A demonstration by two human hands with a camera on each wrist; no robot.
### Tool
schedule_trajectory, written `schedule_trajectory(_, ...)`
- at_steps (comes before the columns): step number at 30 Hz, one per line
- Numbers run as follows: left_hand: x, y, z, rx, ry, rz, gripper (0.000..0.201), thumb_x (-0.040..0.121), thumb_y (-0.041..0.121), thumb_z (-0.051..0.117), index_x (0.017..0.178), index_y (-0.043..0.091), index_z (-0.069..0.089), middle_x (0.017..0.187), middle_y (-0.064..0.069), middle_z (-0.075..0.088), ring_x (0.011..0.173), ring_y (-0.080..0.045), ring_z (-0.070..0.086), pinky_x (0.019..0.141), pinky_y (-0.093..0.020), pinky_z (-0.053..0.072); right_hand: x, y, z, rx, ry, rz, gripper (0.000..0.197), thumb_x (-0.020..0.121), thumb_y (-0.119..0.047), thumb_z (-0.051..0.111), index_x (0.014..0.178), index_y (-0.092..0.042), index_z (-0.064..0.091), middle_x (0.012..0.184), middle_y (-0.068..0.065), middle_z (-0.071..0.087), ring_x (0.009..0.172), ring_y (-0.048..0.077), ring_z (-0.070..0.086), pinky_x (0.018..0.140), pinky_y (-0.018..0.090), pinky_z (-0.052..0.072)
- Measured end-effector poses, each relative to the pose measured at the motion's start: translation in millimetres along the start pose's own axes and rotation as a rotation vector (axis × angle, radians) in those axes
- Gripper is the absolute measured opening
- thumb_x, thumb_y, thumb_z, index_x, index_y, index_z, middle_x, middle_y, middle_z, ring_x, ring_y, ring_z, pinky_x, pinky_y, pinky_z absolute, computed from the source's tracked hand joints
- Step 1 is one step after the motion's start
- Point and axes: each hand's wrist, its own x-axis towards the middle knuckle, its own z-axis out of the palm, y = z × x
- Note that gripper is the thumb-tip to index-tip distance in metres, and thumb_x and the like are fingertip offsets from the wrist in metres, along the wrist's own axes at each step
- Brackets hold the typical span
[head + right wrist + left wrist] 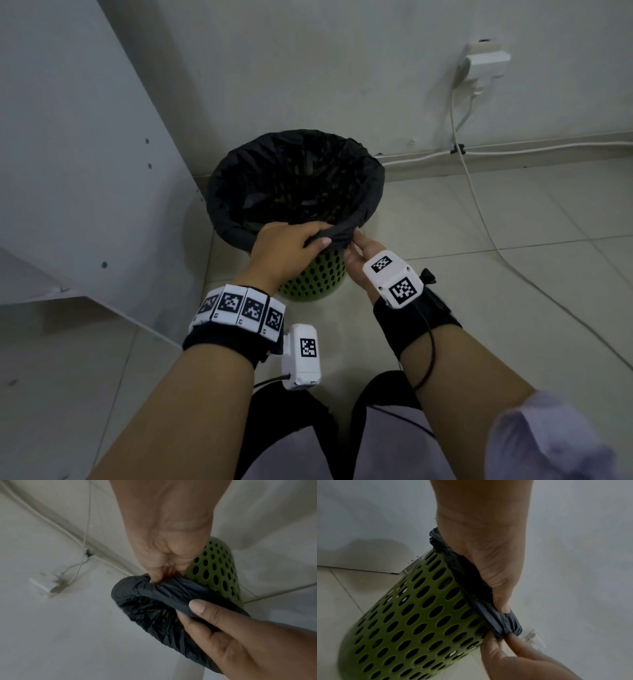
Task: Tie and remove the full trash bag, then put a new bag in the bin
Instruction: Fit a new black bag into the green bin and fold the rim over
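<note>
A green perforated bin (313,277) stands on the tiled floor by the wall, lined with a black trash bag (294,185) folded over its rim. At the near rim my left hand (291,245) grips the bag's rolled edge, thumb pressed on the plastic. Right beside it my right hand (358,248) pinches the same edge between thumb and fingertips. The left wrist view shows the bin's wall (412,615) and the bunched bag edge (505,623) stretched between both hands. The right wrist view shows the bag (154,608) gathered under my right hand's fingers (154,574).
A white cabinet panel (85,154) stands close on the bin's left. A wall socket with a plug (483,65) and white cables (479,192) run down the wall and across the floor on the right. My knees (308,438) are low in the head view.
</note>
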Motion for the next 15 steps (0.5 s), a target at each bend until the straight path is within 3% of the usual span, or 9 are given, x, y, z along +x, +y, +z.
schedule_trajectory(1,0,0,0,-0.002,-0.001,-0.008,0.033,0.096,0.049,0.046,0.127,0.046,0.057,0.092,0.008,0.072,0.09,-0.017,0.062,0.071,-0.026,0.034,-1,-2,2,-0.023,-0.015,0.014,0.037,0.104,-0.013,0.032,0.129,0.006,0.051,0.128,0.011,0.06,0.119,0.019,0.059,0.079,0.017,0.05)
schedule_trajectory(2,0,0,0,-0.003,0.0,-0.017,0.033,0.096,0.049,0.047,0.127,0.046,0.058,0.093,0.008,0.072,0.091,-0.017,0.062,0.073,-0.026,0.036,1,-3,0,-0.024,-0.036,0.012,0.04,0.104,-0.013,0.032,0.108,0.005,0.067,0.106,0.01,0.072,0.097,0.017,0.07,0.071,0.017,0.055)
schedule_trajectory(3,0,0,1,-0.004,0.003,-0.026,0.033,0.096,0.049,0.047,0.127,0.046,0.058,0.094,0.008,0.072,0.092,-0.017,0.062,0.073,-0.026,0.036,3,-3,0,-0.024,-0.042,-0.006,0.048,0.104,-0.014,0.033,0.085,-0.001,0.075,0.084,0.008,0.075,0.075,0.015,0.073,0.065,0.022,0.057)
schedule_trajectory(4,0,1,0,-0.001,0.008,-0.034,0.033,0.096,0.049,0.047,0.127,0.046,0.058,0.094,0.008,0.072,0.092,-0.016,0.062,0.072,-0.026,0.035,5,-2,-2,-0.041,-0.009,-0.032,0.049,0.104,-0.015,0.036,0.075,-0.007,0.075,0.073,0.005,0.074,0.064,0.015,0.072,0.064,0.026,0.056)
schedule_trajectory(6,1,3,1,0.01,0.016,-0.045,0.032,0.096,0.049,0.047,0.127,0.046,0.058,0.094,0.007,0.073,0.092,-0.015,0.064,0.069,-0.024,0.033,7,-1,-7,-0.055,0.058,-0.06,0.035,0.102,-0.027,0.042,0.083,-0.013,0.068,0.072,0.0,0.072,0.064,0.015,0.068,0.07,0.031,0.052)
schedule_trajectory(8,3,4,2,0.015,0.026,-0.047,0.032,0.096,0.048,0.047,0.126,0.046,0.058,0.097,0.007,0.074,0.093,-0.015,0.065,0.071,-0.024,0.035,7,1,-13,-0.007,0.012,-0.032,0.028,0.1,-0.033,0.046,0.09,-0.015,0.064,0.075,-0.003,0.072,0.07,0.014,0.068,0.076,0.034,0.052)
schedule_trajectory(11,4,4,5,0.014,0.041,-0.054,0.033,0.095,0.05,0.048,0.126,0.045,0.059,0.102,0.008,0.074,0.099,-0.014,0.065,0.08,-0.025,0.04,7,6,-18,0.072,-0.176,-0.035,0.016,0.099,-0.011,0.045,0.099,-0.012,0.061,0.083,0.0,0.073,0.075,0.011,0.071,0.077,0.029,0.056)
schedule_trajectory(13,4,4,5,0.015,0.038,-0.066,0.033,0.095,0.051,0.048,0.125,0.045,0.059,0.103,0.008,0.074,0.1,-0.014,0.065,0.084,-0.027,0.042,9,9,-17,0.067,-0.284,-0.06,0.025,0.098,0.002,0.039,0.104,-0.008,0.06,0.091,0.003,0.072,0.086,0.013,0.07,0.077,0.023,0.055)
schedule_trajectory(15,4,4,4,0.006,0.037,-0.072,0.033,0.094,0.05,0.048,0.124,0.045,0.06,0.103,0.009,0.074,0.1,-0.014,0.065,0.085,-0.027,0.043,13,15,-19,0.021,-0.318,-0.101,0.03,0.098,0.005,0.035,0.106,-0.006,0.061,0.096,0.005,0.073,0.091,0.014,0.069,0.08,0.022,0.054)
